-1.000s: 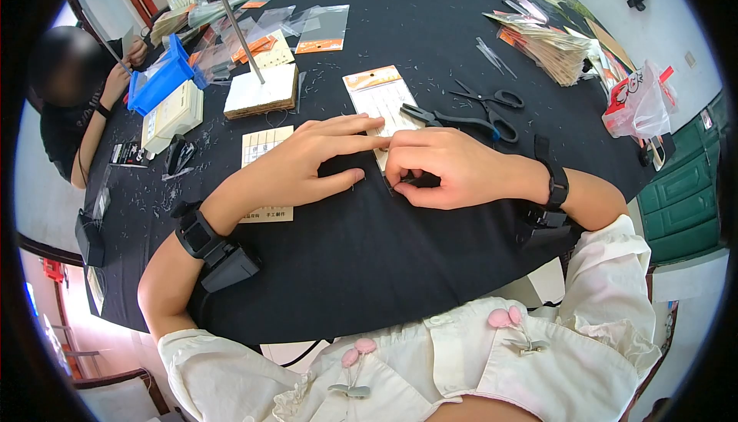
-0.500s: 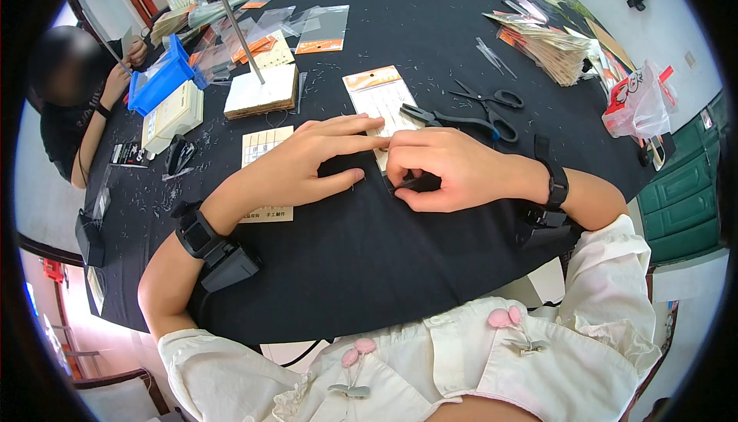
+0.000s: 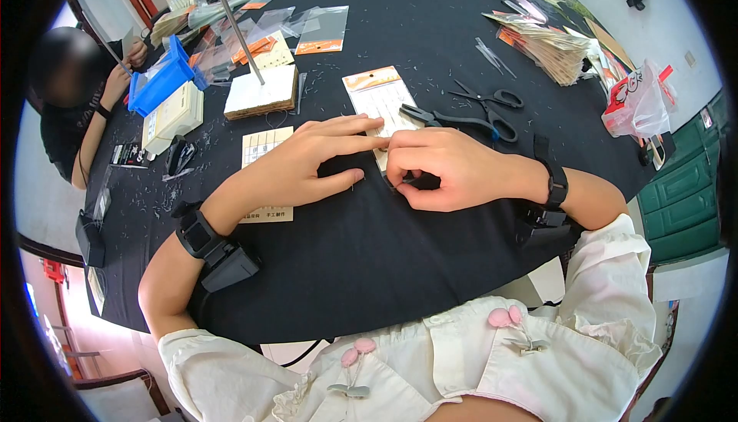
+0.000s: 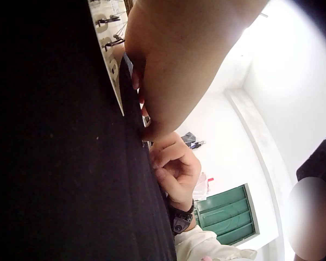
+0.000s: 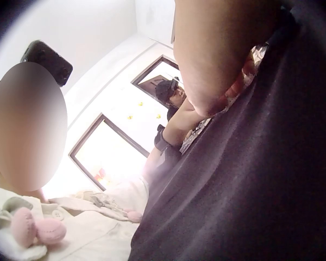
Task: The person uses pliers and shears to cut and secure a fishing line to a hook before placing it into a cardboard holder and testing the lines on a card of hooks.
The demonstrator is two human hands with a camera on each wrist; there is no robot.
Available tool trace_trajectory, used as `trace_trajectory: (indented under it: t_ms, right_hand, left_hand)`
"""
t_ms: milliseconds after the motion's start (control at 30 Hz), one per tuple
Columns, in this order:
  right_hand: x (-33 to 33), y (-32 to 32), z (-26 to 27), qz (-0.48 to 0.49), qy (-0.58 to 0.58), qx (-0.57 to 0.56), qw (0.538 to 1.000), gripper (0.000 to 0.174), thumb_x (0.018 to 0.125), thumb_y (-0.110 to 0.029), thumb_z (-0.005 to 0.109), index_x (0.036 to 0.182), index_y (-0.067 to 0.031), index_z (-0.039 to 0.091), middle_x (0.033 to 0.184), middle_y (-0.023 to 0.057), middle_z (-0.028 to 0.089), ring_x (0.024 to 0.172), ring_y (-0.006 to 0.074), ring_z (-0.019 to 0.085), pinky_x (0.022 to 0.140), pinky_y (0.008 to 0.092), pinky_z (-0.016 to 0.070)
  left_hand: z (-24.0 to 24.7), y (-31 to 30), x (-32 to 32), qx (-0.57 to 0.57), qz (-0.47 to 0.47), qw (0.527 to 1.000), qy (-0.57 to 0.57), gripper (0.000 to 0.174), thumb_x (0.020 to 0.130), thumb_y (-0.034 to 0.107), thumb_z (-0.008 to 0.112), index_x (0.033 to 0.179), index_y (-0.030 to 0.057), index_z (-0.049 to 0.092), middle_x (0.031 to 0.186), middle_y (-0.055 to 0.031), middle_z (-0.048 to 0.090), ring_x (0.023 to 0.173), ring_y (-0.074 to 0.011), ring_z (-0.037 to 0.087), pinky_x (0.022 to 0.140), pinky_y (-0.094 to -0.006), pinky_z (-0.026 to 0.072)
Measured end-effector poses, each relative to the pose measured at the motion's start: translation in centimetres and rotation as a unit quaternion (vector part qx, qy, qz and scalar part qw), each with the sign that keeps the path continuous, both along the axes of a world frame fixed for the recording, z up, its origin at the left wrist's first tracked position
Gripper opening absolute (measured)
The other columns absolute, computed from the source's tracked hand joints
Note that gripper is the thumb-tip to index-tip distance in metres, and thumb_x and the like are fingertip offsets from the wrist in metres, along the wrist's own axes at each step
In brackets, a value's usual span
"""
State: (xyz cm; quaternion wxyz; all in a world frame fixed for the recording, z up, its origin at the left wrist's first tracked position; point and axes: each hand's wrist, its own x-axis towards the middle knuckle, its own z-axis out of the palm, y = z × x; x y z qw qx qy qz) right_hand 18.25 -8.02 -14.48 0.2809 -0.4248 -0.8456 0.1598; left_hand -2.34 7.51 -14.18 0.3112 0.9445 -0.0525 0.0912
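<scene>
My left hand (image 3: pixel 323 157) lies flat with extended fingers, its fingertips resting on a white card with an orange header (image 3: pixel 373 91). Against those fingertips, my right hand (image 3: pixel 450 168) has its fingers bent, thumb and forefinger pinching at the card's near end. A small dark bit shows there; I cannot tell what it is. Beneath my left wrist lies a beige printed card (image 3: pixel 265 144). Dark fish hooks (image 4: pixel 114 42) are fixed on it in the left wrist view. Black-handled pliers (image 3: pixel 461 122) lie just beyond my right hand, overlapping black scissors (image 3: pixel 500 114).
A metal rod (image 3: pixel 238 30) rises from a white-topped block (image 3: pixel 257 93). At left stand a blue bin (image 3: pixel 165 76) and cream box (image 3: pixel 175 118), with a person beyond. Stacked cards (image 3: pixel 538 49) and a plastic bag (image 3: pixel 638 107) are right. Thread scraps litter the black cloth.
My right thumb and fingertips have shifted slightly at the card's near end. My left hand stays where it was.
</scene>
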Motion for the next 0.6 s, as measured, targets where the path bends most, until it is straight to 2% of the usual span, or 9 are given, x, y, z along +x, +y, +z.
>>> trace_trajectory:
  t_ms: [100,233,300,533,600]
  right_hand:
    - [0.12,-0.08,0.16,-0.003,-0.016,-0.016,1.0,0.011,0.08,-0.006,0.069,0.085,-0.0084,0.059,0.087,0.0038,0.056,0.072,0.019,0.06,0.064,0.0319,0.0484]
    - [0.13,-0.06,0.13,-0.002,-0.017,-0.02,1.0,0.011,0.08,-0.007,0.069,0.085,-0.0084,0.059,0.087,0.0037,0.056,0.071,0.0189,0.06,0.064,0.0319,0.0483]
    - [-0.02,-0.1,0.19,-0.004,-0.005,-0.011,1.0,0.013,0.08,-0.012,0.068,0.084,-0.0079,0.056,0.084,0.006,0.056,0.07,0.0229,0.06,0.062,0.0366,0.0474]
    - [-0.07,-0.12,0.32,-0.004,-0.006,-0.012,1.0,0.014,0.082,-0.013,0.069,0.087,-0.0077,0.058,0.086,0.0066,0.056,0.073,0.0237,0.061,0.063,0.0368,0.048]
    - [0.02,-0.11,0.21,-0.007,-0.013,-0.012,1.0,0.011,0.082,-0.008,0.07,0.088,-0.0086,0.061,0.089,0.0039,0.056,0.073,0.0187,0.061,0.065,0.032,0.0488]
  left_hand:
    - [0.03,0.0,0.01,-0.008,-0.003,1.0,0.0,0.054,0.084,0.004,0.065,0.137,0.0054,0.056,0.149,-0.0189,0.046,0.139,-0.0363,0.042,0.116,-0.0468,0.0303]
    - [0.1,-0.06,-0.08,0.003,0.003,1.0,0.005,0.053,0.084,0.004,0.065,0.137,0.0058,0.057,0.149,-0.0186,0.046,0.139,-0.0361,0.042,0.116,-0.0468,0.0298]
    - [0.13,-0.05,-0.06,0.004,0.005,1.0,0.006,0.053,0.084,0.004,0.065,0.137,0.0059,0.057,0.149,-0.0184,0.046,0.139,-0.036,0.042,0.116,-0.0467,0.0296]
    - [0.04,-0.03,-0.09,0.003,0.006,1.0,0.009,0.053,0.085,0.005,0.065,0.138,0.0071,0.056,0.15,-0.0168,0.046,0.14,-0.0351,0.042,0.116,-0.0468,0.0293]
    - [0.07,-0.03,-0.07,0.004,0.006,1.0,0.01,0.053,0.086,0.006,0.065,0.138,0.0073,0.056,0.15,-0.0165,0.046,0.14,-0.0349,0.042,0.116,-0.0468,0.0292]
